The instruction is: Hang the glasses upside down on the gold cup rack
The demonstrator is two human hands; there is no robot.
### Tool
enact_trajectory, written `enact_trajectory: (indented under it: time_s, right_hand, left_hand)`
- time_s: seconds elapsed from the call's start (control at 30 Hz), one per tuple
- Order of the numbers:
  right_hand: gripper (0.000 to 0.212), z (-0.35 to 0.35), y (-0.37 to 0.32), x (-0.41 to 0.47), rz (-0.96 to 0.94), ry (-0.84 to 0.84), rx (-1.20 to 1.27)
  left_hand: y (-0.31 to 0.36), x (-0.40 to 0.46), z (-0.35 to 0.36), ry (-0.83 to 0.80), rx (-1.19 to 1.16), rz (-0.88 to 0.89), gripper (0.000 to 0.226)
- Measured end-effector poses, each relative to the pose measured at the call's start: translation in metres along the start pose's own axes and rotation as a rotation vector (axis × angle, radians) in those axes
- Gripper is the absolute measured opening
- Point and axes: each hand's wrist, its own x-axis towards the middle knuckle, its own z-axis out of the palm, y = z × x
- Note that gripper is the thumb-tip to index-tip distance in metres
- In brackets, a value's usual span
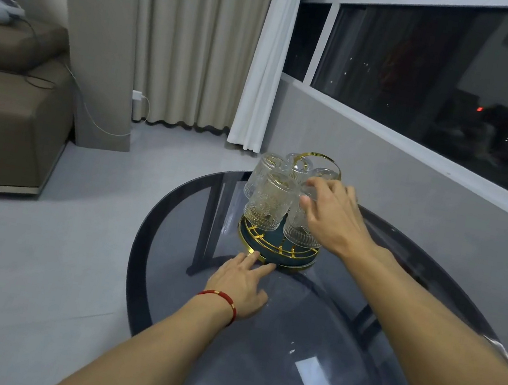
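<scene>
Clearly, these are the points, left to right.

Left hand (238,285): flat on the glass table (248,376), fingers spread and holding nothing; two fingertips touch the rim of the rack base (273,252) at its 7 o'clock edge, apparently steadying it.

Gold cup rack (313,158): at about 12 o'clock from the wearer, on the far end of the table; gold loop on top, round dark tray with gold wires below.

Glasses (269,203): ribbed clear tumblers already hang mouth-down around the post, one at 9 o'clock, one nearest the camera, others behind.

Right hand (334,217): at the rack's 3 o'clock side, fingers loosely curled round a glass (301,234) there; whether that glass is fully seated on its prong is hidden by the hand.

Risk, glass: if it is let go before the prong carries it, it could slip off and strike the tray or its neighbours, since the glasses hang close together.

Risk, rack: a sideways push from the right hand could tip or slide it on the smooth top, hence the bracing left hand.

Surface: dark tinted oval glass, glossy, showing reflections and the legs beneath.

Room: pale floor, brown sofa (0,116) at 9 o'clock, beige curtain (191,37) at 11, dark window (449,80) at 2.
</scene>
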Motion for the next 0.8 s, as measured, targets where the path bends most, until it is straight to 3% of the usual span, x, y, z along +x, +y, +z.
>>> enact_trajectory:
  time_s: [0.3, 0.47, 0.6, 0.8]
  right_hand:
    - [0.042, 0.018, 0.003, -0.007, -0.042, 0.041, -0.037]
    - [0.059, 0.018, 0.009, -0.014, -0.081, 0.024, -0.131]
    - [0.068, 0.014, 0.015, -0.031, -0.092, 0.036, -0.027]
    - [0.055, -0.007, 0.031, -0.087, -0.206, 0.186, 0.143]
  left_hand:
    - [0.001, -0.002, 0.000, 0.004, 0.009, -0.004, 0.063]
    - [0.008, -0.008, -0.008, 0.082, -0.079, 0.000, 0.066]
    - [0.014, -0.018, -0.017, 0.207, -0.128, 0.007, 0.057]
    - [0.025, -0.039, -0.035, 0.282, -0.215, 0.105, 0.051]
